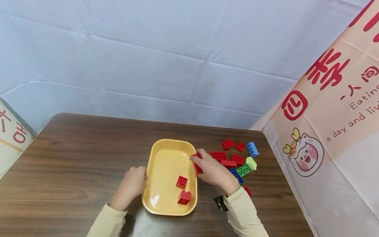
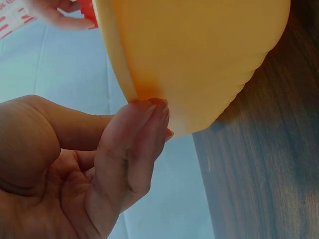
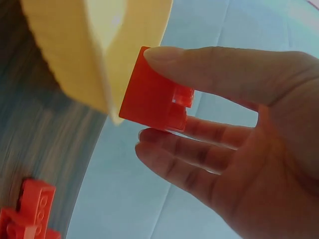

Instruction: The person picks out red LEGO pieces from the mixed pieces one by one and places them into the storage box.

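Observation:
A yellow tray (image 1: 165, 158) stands on the table, with two red bricks inside it, one (image 1: 182, 182) showing its open side and one (image 1: 184, 197) near the lower right corner. My left hand (image 1: 134, 184) pinches the tray's left rim between thumb and fingers, as the left wrist view shows at the rim (image 2: 117, 55). At the tray's right rim, my right hand (image 1: 214, 169) holds a red brick (image 3: 154, 92) between thumb and fingers. In the right wrist view the brick's studs face the palm, and its far end is close to the rim.
Right of the tray lie several loose red bricks (image 1: 238, 159), a blue brick (image 1: 252, 149), a dark blue brick (image 1: 236, 176), a green brick (image 1: 244, 170) and a light green piece (image 1: 251, 163). White cloth (image 1: 165, 65) hangs behind the wooden table (image 1: 74, 164); a printed cloth is at the right.

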The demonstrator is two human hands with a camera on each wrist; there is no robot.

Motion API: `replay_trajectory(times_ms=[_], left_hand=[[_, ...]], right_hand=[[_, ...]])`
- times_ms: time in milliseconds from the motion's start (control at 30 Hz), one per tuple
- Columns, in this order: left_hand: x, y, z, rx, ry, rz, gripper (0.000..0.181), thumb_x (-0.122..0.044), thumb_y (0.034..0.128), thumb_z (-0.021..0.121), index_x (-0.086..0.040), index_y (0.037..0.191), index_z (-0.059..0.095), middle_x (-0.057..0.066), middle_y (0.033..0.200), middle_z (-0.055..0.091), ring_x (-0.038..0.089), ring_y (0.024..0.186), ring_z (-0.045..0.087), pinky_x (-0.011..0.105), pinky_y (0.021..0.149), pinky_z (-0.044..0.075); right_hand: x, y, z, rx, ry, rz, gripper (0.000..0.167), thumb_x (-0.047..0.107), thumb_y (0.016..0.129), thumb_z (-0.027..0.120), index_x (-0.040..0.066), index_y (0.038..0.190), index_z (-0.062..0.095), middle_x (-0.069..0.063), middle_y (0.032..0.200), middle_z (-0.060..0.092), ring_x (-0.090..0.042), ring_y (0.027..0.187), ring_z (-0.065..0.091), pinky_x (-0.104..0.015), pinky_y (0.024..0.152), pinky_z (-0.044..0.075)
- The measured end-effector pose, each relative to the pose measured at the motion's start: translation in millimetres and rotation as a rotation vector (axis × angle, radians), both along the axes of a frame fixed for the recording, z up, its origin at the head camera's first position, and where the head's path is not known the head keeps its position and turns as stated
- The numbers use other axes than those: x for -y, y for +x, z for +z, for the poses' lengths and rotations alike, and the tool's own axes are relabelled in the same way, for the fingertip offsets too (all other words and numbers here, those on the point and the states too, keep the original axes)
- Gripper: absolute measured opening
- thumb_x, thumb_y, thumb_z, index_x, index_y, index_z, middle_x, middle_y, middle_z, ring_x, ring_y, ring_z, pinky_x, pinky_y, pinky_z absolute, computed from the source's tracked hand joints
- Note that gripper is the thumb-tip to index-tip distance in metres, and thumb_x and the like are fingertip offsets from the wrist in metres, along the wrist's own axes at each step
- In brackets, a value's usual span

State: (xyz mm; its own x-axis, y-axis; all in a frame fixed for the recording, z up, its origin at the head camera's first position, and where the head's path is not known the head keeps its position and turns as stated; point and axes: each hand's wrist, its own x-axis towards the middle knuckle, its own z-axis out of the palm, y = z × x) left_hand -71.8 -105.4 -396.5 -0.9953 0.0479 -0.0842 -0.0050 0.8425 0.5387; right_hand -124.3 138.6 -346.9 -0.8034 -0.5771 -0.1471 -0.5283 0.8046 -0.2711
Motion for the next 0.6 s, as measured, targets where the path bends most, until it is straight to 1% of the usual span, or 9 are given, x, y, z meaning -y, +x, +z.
replay_trajectory(times_ms=[233, 367, 467, 600], left_hand=[[0.0, -0.1, -0.4, 0.0, 0.0, 0.002, 0.016, 0.002, 0.0809, 0.059, -0.004, 0.067, 0.053, 0.005, 0.058, 0.047, 0.02, 0.052, 0.047, 0.03, 0.046, 0.04], [0.1, 0.0, -0.2, 0.008, 0.004, 0.004, 0.015, 0.002, 0.081, 0.059, -0.004, 0.068, 0.054, 0.005, 0.058, 0.048, 0.019, 0.052, 0.048, 0.03, 0.046, 0.04], [0.3, -0.3, -0.1, 0.011, 0.004, 0.003, 0.014, 0.001, 0.0813, 0.059, -0.003, 0.068, 0.055, 0.005, 0.059, 0.048, 0.02, 0.052, 0.048, 0.031, 0.046, 0.04], [0.5, -0.5, -0.1, 0.013, 0.004, 0.004, 0.015, 0.001, 0.0815, 0.06, -0.004, 0.068, 0.055, 0.005, 0.059, 0.049, 0.02, 0.052, 0.048, 0.031, 0.047, 0.04]], right_hand=[[21.7, 6.1, 1.7, -0.006, 0.028, 0.078, 0.054, 0.006, 0.07, 0.077, 0.01, 0.12, 0.056, -0.013, 0.122, 0.043, -0.023, 0.099, 0.051, -0.031, 0.078, 0.049], [32.5, 10.6, 2.3, -0.025, 0.041, 0.117, 0.052, 0.007, 0.07, 0.077, 0.011, 0.117, 0.056, -0.01, 0.117, 0.044, -0.019, 0.095, 0.051, -0.027, 0.079, 0.049], [38.6, 12.7, 1.3, -0.037, 0.048, 0.149, 0.047, 0.008, 0.073, 0.074, 0.012, 0.117, 0.057, -0.007, 0.114, 0.043, -0.017, 0.091, 0.05, -0.024, 0.076, 0.048], [43.1, 14.9, 0.1, -0.029, 0.049, 0.17, 0.046, 0.009, 0.075, 0.073, 0.013, 0.117, 0.056, -0.004, 0.112, 0.043, -0.015, 0.091, 0.047, -0.018, 0.07, 0.047]])
